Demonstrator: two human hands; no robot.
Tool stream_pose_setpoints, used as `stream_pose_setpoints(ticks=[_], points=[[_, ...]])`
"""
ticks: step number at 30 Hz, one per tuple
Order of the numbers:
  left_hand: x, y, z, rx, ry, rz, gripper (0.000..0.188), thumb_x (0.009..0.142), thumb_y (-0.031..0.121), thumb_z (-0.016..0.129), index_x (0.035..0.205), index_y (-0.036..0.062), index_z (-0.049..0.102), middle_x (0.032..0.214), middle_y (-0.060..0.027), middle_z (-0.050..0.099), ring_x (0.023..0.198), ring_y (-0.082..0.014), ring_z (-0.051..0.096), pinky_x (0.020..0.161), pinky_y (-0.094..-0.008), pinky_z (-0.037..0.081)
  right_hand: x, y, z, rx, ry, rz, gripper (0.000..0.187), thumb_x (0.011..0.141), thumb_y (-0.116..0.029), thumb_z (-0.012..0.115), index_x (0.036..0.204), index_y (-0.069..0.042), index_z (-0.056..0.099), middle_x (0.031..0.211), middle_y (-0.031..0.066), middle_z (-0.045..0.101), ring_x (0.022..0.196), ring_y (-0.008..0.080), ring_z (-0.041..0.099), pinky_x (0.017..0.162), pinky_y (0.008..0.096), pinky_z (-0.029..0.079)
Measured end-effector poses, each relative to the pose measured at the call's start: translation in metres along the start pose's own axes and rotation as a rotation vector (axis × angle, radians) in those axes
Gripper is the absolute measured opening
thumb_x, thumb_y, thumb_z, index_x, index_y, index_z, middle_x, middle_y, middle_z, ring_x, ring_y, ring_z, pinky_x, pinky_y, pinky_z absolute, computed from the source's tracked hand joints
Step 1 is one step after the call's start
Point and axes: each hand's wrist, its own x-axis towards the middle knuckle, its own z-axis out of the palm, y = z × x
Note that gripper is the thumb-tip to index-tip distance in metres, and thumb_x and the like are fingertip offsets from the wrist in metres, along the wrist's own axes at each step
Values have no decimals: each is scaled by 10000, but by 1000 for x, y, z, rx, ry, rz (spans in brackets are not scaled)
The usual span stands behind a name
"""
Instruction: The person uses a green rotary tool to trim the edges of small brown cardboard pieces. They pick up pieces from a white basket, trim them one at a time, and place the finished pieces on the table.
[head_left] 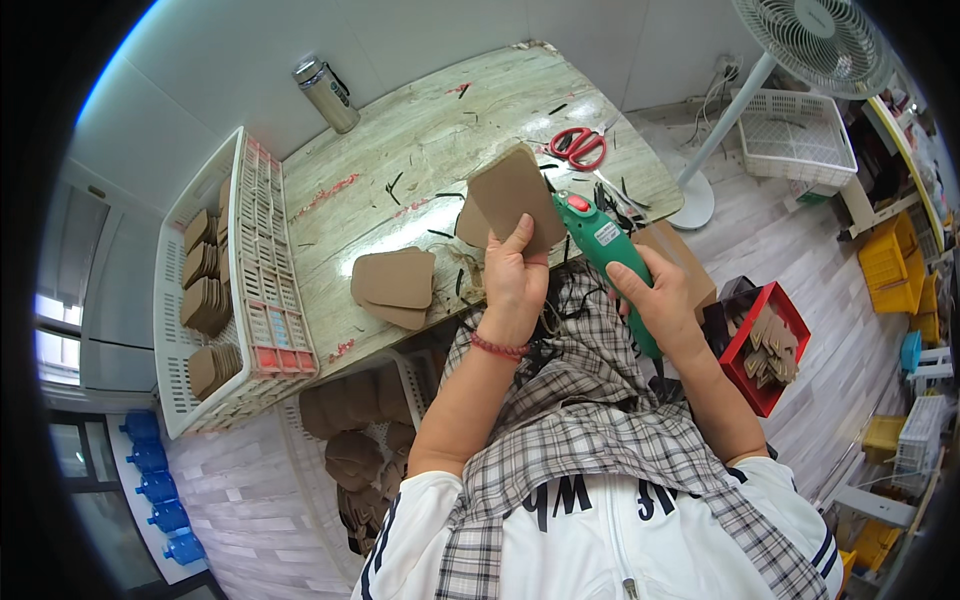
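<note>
My left hand [517, 285] grips a flat brown piece with rounded corners [515, 195], thumb on its face. Behind it, another brown edge shows at the left. In my right hand [660, 300] is a green handheld electric tool [602, 238] with a red button on top. The tool's front end is beside the right edge of the brown piece; whether they touch I cannot tell. To the left, a small stack of similar brown pieces [395, 280] lies at the table's near edge. Red-handled scissors [578, 148] lie just beyond the tool.
Black scraps dot the table [400, 130]. A steel flask [326, 95] stands at the back left. A white basket [275, 300] at the left holds stacked brown pieces. At the right are a red box [765, 350] of brown pieces, a fan [765, 70] and a white crate [800, 150].
</note>
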Motion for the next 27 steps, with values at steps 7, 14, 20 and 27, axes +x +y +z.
stream_pose_setpoints(ticks=[7,14,20,27], points=[[-12,0,-10,137,-50,-67,319,861,-37,597,1157,63,535,1129,-64,611,1040,-203,600,915,-355,508,9,-10,-11,-29,-19,35,290,888,-259,632,1024,-5,603,717,11,576,554,52,504,508,200,416],[-4,44,-22,486,-125,-115,310,816,-81,614,1104,35,603,1027,-66,666,906,-155,647,804,-289,529,5,-18,-38,-87,-150,84,242,887,-219,618,995,-5,582,731,24,572,574,63,513,512,203,417],[2,78,-31,823,-251,-191,344,780,-88,635,1112,-1,611,1012,-60,669,877,-125,631,794,-272,512,1,-20,-48,-242,-246,78,332,849,-246,675,1052,11,622,722,13,596,576,54,528,494,209,436],[-13,74,-33,814,-201,-333,387,767,-89,639,1141,3,606,1017,-44,667,879,-118,627,804,-262,505,3,-13,-31,-301,-206,121,297,860,-243,650,1041,-10,616,704,4,587,564,64,522,528,208,435]])
